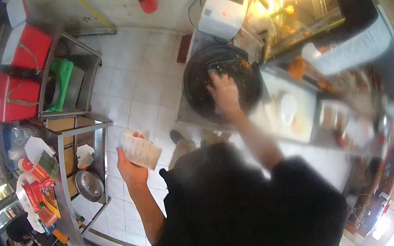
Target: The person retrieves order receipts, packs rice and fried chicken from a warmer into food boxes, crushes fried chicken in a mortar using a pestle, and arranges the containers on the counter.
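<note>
My left hand (132, 167) holds a pale carton (142, 150) with printing on it, above the tiled floor. The fingers wrap round its far side. My right hand (224, 92) reaches into a large round black bowl (197, 90) on the counter's end. Its fingers are smeared by motion, so whether they hold anything cannot be made out. Orange-brown bits lie at the bowl's right side. A white machine (223, 11) stands just behind the bowl.
A lit glass case (307, 14) and a white board (292, 105) are to the right. At the left, a metal rack (83, 128) holds red bags (17, 97), a green item (60, 84), a round metal lid (89, 185) and several boxes (42, 193).
</note>
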`<state>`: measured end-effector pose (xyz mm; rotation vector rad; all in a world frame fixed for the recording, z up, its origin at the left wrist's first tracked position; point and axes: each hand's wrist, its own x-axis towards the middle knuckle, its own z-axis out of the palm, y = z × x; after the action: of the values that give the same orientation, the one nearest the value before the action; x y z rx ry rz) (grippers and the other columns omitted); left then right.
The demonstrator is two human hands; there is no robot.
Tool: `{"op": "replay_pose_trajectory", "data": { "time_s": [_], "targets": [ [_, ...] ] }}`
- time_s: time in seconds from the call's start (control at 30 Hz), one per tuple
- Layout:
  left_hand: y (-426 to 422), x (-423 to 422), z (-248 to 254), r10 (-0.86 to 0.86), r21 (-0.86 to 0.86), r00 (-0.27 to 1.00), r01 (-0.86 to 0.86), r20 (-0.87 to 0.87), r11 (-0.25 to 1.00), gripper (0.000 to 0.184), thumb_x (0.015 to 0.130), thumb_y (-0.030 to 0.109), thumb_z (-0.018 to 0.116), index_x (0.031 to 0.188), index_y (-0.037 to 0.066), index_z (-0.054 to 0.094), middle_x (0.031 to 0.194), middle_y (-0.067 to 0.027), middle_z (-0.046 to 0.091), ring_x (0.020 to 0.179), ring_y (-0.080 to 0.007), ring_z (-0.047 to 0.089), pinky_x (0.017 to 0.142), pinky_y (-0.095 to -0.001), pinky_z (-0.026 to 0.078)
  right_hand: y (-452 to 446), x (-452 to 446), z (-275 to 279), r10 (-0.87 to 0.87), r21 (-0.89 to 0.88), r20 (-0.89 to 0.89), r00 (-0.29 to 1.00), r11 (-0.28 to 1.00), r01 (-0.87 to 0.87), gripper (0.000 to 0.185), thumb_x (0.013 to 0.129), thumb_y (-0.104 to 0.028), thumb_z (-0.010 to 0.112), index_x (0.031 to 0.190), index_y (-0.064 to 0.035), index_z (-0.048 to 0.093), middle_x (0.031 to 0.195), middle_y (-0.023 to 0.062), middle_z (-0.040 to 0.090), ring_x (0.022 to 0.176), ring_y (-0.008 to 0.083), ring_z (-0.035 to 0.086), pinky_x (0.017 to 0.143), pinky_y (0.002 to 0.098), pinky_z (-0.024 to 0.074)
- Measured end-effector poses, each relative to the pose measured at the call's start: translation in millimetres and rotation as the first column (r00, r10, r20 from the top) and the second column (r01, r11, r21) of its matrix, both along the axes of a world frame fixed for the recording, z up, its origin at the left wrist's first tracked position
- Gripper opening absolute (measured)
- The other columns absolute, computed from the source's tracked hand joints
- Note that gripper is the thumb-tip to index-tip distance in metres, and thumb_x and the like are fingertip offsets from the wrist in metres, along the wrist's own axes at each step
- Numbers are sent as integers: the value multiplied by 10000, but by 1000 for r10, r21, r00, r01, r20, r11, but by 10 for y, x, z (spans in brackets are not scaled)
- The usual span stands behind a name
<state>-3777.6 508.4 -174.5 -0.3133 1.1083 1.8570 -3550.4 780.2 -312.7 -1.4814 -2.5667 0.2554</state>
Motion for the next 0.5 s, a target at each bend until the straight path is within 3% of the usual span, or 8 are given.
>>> {"op": "replay_pose_trajectory", "data": {
  "time_s": [0.07, 0.13, 0.17, 0.23, 0.3, 0.4, 0.43, 0.5],
  "targets": [
    [4, 19, -10, -33, -2, 996, 33, -80, 999, 563, 1041, 433, 250, 1427, 39, 361, 1356, -174, 516, 1307, -324, 456, 1084, -510, 356, 144, -29, 238, -47, -81, -16, 999, 996, 46, 567, 896, -349, 627, 1409, -201, 436, 1212, 199, 557, 1076, 351, 565, 882, 441, 495],
    [63, 39, 52, 98, -93, 994, -92, 56, 991, 567, 1040, 440, 250, 1427, 42, 361, 1351, -176, 518, 1300, -322, 462, 1082, -509, 359, 274, -38, 922, -378, -627, -451, 809, 779, 15, 520, 927, -298, 592, 1403, -185, 417, 1280, 203, 536, 1172, 349, 535, 959, 428, 460],
    [57, 12, -40, 97, -89, 994, -92, 56, 992, 567, 1040, 440, 250, 1427, 42, 361, 1351, -176, 518, 1300, -322, 462, 1082, -509, 359, 341, -53, 1178, -376, -623, -453, 808, 782, 15, 520, 927, -298, 592, 1403, -185, 417, 1280, 203, 536, 1172, 349, 535, 959, 428, 460],
    [-45, -3, -263, -65, 23, 998, 66, -17, 998, 577, 1038, 451, 251, 1427, 39, 359, 1350, -174, 519, 1285, -320, 476, 1075, -511, 365, 367, -83, 1486, -139, -204, -476, 868, 978, 45, 484, 821, -173, 647, 1281, -133, 502, 1324, 207, 503, 1169, 352, 528, 954, 438, 455],
    [-9, -10, -303, -48, 56, 995, 43, 89, 998, 579, 1037, 453, 250, 1427, 39, 359, 1351, -173, 518, 1279, -319, 480, 1072, -509, 369, 340, -129, 1662, -21, 199, -370, 929, 975, 101, 466, 742, -99, 682, 1193, -106, 562, 1323, 213, 495, 1117, 369, 541, 907, 460, 470],
    [137, 18, -252, -41, 62, 988, 32, 149, 998, 579, 1038, 453, 247, 1426, 39, 360, 1351, -172, 517, 1271, -317, 487, 1067, -506, 375, 250, -165, 380, -15, 177, -281, 960, 982, 67, 447, 785, -204, 691, 1195, -88, 555, 1182, 196, 565, 1008, 392, 567, 833, 465, 488],
    [151, 40, -204, -57, 28, 992, 54, 108, 998, 578, 1039, 452, 246, 1426, 39, 361, 1351, -172, 516, 1269, -315, 488, 1065, -504, 377, 11, -98, -11, 25, 90, -17, 1000, 996, -23, 418, 823, -259, 668, 1179, -69, 558, 1086, 181, 593, 971, 369, 578, 831, 467, 486],
    [274, 23, -127, -68, 38, 994, 65, 85, 997, 574, 1040, 449, 245, 1426, 40, 361, 1348, -172, 517, 1267, -314, 489, 1066, -499, 379, 126, -107, -81, 36, 122, -125, 991, 992, -20, 394, 817, -249, 676, 1165, -89, 584, 1073, 168, 596, 939, 362, 584, 817, 462, 485]
  ]
}}
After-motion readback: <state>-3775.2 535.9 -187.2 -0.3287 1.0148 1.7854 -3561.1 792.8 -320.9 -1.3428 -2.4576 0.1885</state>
